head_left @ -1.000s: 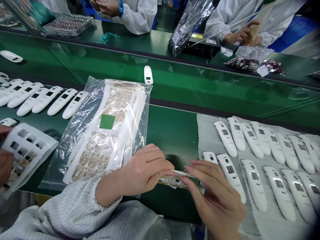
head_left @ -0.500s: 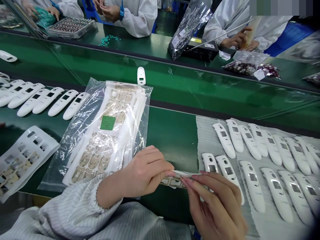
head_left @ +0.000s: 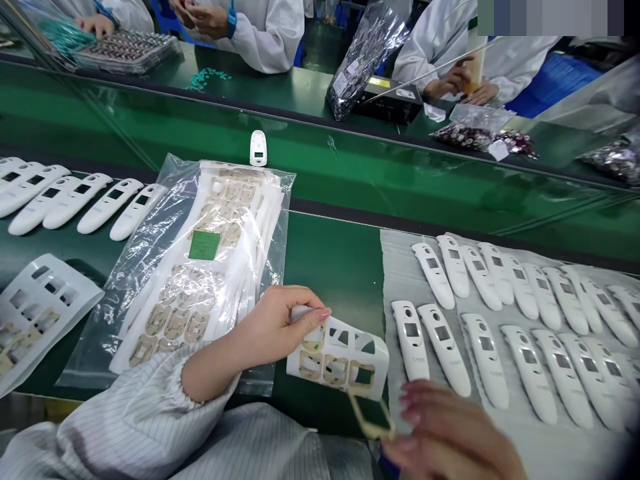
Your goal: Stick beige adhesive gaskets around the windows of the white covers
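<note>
My left hand (head_left: 273,325) pinches the upper left corner of a white backing sheet (head_left: 383,357) between thumb and fingers. Tan frame-shaped stickers (head_left: 335,371) line the sheet's lower row, while openings show in its upper row. Off the sheet's lower right edge, my right hand (head_left: 450,433), blurred by motion, grips one thin tan sticker frame (head_left: 369,427) by its corner. Beside that hand, white thermometer-like housings (head_left: 444,347) with small dark windows lie in rows on a pale foam sheet (head_left: 395,280).
A clear plastic bag (head_left: 103,333) of sticker sheets lies left of my hands. Further left are another backing sheet (head_left: 75,280) and a row of white housings (head_left: 95,207). A small white cover (head_left: 258,148) leans at the green divider (head_left: 200,127). Co-workers' hands (head_left: 207,20) are beyond it.
My right hand has moved down and away from the backing sheet with a sticker frame. The sheet, earlier bent edge-on between both hands, now faces up in my left hand.
</note>
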`<control>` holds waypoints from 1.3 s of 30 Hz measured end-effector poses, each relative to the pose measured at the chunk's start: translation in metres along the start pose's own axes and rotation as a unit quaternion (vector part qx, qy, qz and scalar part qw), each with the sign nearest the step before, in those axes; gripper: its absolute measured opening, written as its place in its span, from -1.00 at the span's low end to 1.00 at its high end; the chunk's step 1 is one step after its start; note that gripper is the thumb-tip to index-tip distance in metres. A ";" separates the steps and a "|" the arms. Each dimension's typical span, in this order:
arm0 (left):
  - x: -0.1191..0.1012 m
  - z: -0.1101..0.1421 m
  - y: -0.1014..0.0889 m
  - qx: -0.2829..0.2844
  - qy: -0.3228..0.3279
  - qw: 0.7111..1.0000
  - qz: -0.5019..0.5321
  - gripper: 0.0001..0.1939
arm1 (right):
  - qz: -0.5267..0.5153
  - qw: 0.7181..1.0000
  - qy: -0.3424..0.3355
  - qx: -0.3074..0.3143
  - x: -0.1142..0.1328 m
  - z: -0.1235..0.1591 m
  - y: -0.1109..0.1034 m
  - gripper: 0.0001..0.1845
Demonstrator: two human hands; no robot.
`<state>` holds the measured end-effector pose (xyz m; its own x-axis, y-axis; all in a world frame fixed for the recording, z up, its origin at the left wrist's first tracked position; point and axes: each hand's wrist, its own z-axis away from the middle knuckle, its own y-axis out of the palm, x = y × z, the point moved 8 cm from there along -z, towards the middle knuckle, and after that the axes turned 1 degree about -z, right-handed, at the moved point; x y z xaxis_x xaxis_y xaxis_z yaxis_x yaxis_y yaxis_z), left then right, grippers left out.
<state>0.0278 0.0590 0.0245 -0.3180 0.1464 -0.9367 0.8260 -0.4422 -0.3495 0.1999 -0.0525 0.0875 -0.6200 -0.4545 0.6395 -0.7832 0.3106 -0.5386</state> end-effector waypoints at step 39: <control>-0.016 0.011 0.030 0.189 0.096 0.975 -0.067 -0.84 | 0.133 0.954 0.262 0.063 -0.088 -0.014 0.076 -0.13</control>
<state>0.0527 0.0335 0.0290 -0.2892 0.3724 -0.8819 0.5411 -0.6964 -0.4715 0.1940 0.0228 -0.0017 -0.7596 0.1163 0.6399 -0.6042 0.2380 -0.7605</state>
